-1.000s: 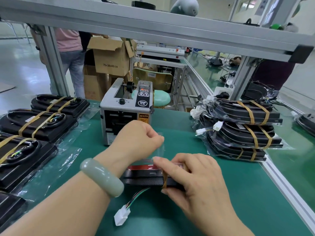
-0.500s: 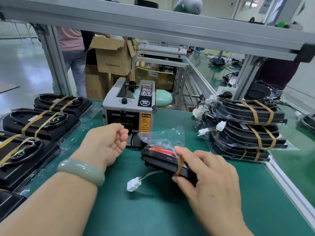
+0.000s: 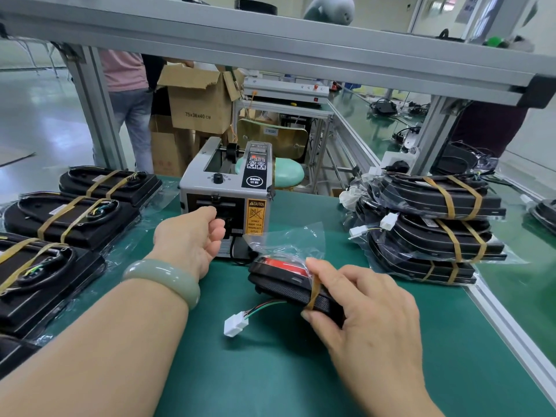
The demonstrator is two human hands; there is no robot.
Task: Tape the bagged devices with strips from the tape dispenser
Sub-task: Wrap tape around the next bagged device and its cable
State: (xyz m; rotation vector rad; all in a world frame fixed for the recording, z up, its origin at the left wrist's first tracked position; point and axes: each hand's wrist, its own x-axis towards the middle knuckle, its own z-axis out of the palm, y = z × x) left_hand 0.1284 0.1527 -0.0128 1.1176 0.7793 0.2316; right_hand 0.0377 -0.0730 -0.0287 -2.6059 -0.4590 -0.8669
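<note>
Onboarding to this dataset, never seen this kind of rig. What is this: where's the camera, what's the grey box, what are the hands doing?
No robot here: every picture comes from one camera worn on a person's head, looking down at their hands. The grey box is a tape dispenser. The left hand is at its outlet; whether it has a strip is unclear. The right hand grips a bagged device with one amber tape strip on it; its wires end in a white connector. More taped devices lie on the green mat at left, a stack at right.
</note>
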